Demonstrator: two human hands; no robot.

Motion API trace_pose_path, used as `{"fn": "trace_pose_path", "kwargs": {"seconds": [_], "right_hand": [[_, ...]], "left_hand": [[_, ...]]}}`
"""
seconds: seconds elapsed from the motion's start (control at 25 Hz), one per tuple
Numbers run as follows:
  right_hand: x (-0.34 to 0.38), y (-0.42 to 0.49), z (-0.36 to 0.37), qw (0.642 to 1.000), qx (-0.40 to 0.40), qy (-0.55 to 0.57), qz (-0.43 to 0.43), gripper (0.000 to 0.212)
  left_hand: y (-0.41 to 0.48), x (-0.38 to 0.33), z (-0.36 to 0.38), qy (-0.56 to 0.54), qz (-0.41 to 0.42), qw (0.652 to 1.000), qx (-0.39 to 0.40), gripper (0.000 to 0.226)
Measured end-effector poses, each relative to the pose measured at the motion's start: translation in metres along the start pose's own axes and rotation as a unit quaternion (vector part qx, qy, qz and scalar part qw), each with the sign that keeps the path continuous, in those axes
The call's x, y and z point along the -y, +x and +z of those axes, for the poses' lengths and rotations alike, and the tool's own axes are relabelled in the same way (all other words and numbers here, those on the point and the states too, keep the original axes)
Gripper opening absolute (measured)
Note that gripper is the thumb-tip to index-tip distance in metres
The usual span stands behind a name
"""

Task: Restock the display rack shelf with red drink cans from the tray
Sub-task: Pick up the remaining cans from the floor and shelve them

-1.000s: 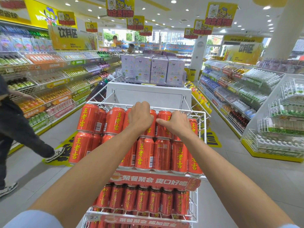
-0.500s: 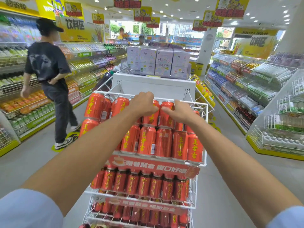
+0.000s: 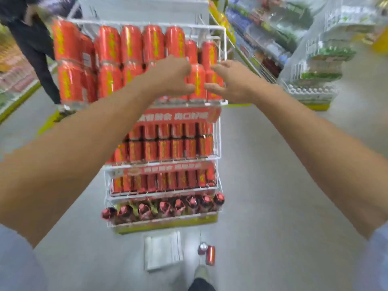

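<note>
The frame was motion-blurred. Both hands reached to the top shelf of the white wire display rack (image 3: 222, 127), which was stacked with red drink cans (image 3: 131, 44). The left hand (image 3: 170, 77) curled its fingers (image 3: 184, 89) against a front-row can (image 3: 196, 80); whether it gripped was unclear. The right hand (image 3: 227, 80) sat just beside that can, fingers spread and loose, holding nothing. Below the rack, two red cans (image 3: 210, 255) and a flat white tray (image 3: 162, 253) lay on the floor.

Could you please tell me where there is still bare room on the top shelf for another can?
Only behind the hands, at the right rear corner, where the upper row of cans stops short of the wire frame. The left and front are crowded.
</note>
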State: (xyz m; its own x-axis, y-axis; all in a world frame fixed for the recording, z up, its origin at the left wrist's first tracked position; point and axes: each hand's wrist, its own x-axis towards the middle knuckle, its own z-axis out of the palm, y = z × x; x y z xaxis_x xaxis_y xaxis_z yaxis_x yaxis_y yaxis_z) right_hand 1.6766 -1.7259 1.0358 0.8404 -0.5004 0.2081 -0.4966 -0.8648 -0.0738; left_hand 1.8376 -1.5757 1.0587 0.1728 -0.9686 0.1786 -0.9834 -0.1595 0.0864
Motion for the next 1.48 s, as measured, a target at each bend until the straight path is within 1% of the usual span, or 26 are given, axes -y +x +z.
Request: {"fn": "trace_pose_path", "kwargs": {"seconds": [0.08,0.12,0.16,0.2,0.24,0.32,0.36,0.44,0.52,0.56,0.64,0.72,0.76,0.84,0.96,1.08,1.12,1.2,1.28,1.32,1.36,1.48], "right_hand": [[-0.011,-0.041,0.024,0.999,0.030,0.008,0.036,0.078],[-0.017,-0.061,0.038,0.998,0.037,0.012,0.052,0.084],[-0.024,-0.081,0.056,0.996,0.046,0.016,0.071,0.089],[-0.031,-0.101,0.078,0.993,0.061,0.024,0.095,0.088],[-0.040,-0.121,0.105,0.989,0.086,0.031,0.118,0.082],[-0.055,-0.162,0.175,0.978,0.131,0.051,0.154,0.072],[-0.061,-0.184,0.215,0.971,0.151,0.063,0.172,0.070],[-0.067,-0.238,0.312,0.950,0.209,0.094,0.212,0.068],[-0.069,-0.303,0.429,0.919,0.285,0.113,0.247,0.068],[-0.066,-0.338,0.486,0.901,0.326,0.122,0.260,0.069],[-0.056,-0.407,0.596,0.860,0.402,0.139,0.282,0.070],[-0.048,-0.466,0.702,0.826,0.454,0.155,0.296,0.069],[-0.047,-0.487,0.746,0.814,0.472,0.163,0.296,0.069],[-0.050,-0.511,0.822,0.804,0.485,0.168,0.299,0.069],[-0.075,-0.509,0.913,0.824,0.444,0.166,0.309,0.067],[-0.098,-0.489,0.977,0.840,0.396,0.169,0.330,0.062],[-0.103,-0.484,0.995,0.842,0.384,0.171,0.338,0.061],[-0.105,-0.479,1.030,0.841,0.367,0.184,0.352,0.061],[-0.105,-0.476,1.064,0.835,0.338,0.213,0.379,0.062],[-0.104,-0.474,1.076,0.828,0.318,0.233,0.398,0.062],[-0.104,-0.473,1.086,0.821,0.298,0.250,0.418,0.062],[-0.103,-0.469,1.087,0.787,0.263,0.297,0.472,0.062]], "left_hand": [[-0.022,-0.029,0.028,-0.029,0.032,0.999,0.013,0.069],[-0.029,-0.040,0.047,-0.041,0.043,0.998,0.023,0.065],[-0.034,-0.052,0.069,-0.050,0.048,0.997,0.040,0.055],[-0.038,-0.061,0.099,-0.059,0.054,0.995,0.065,0.047],[-0.043,-0.068,0.133,-0.068,0.055,0.991,0.101,0.042],[-0.061,-0.082,0.213,-0.082,0.058,0.977,0.190,0.037],[-0.074,-0.086,0.259,-0.090,0.051,0.965,0.239,0.034],[-0.109,-0.092,0.365,-0.098,0.029,0.932,0.349,0.033],[-0.155,-0.095,0.496,-0.106,-0.011,0.898,0.428,0.047],[-0.182,-0.097,0.557,-0.106,-0.038,0.882,0.458,0.052],[-0.237,-0.101,0.675,-0.112,-0.082,0.850,0.508,0.053],[-0.288,-0.106,0.787,-0.114,-0.100,0.824,0.545,0.053],[-0.306,-0.107,0.831,-0.110,-0.103,0.818,0.555,0.054],[-0.321,-0.105,0.909,-0.099,-0.109,0.823,0.548,0.051],[-0.304,-0.095,0.997,-0.091,-0.114,0.857,0.495,0.039],[-0.274,-0.084,1.059,-0.067,-0.110,0.898,0.420,0.040],[-0.267,-0.081,1.079,-0.069,-0.113,0.905,0.404,0.042],[-0.259,-0.075,1.114,-0.090,-0.121,0.907,0.393,0.052],[-0.255,-0.073,1.142,-0.166,-0.129,0.911,0.356,0.067],[-0.254,-0.074,1.149,-0.222,-0.143,0.910,0.319,0.068],[-0.255,-0.077,1.157,-0.278,-0.157,0.904,0.283,0.063],[-0.262,-0.084,1.153,-0.386,-0.215,0.870,0.218,0.055]]}}
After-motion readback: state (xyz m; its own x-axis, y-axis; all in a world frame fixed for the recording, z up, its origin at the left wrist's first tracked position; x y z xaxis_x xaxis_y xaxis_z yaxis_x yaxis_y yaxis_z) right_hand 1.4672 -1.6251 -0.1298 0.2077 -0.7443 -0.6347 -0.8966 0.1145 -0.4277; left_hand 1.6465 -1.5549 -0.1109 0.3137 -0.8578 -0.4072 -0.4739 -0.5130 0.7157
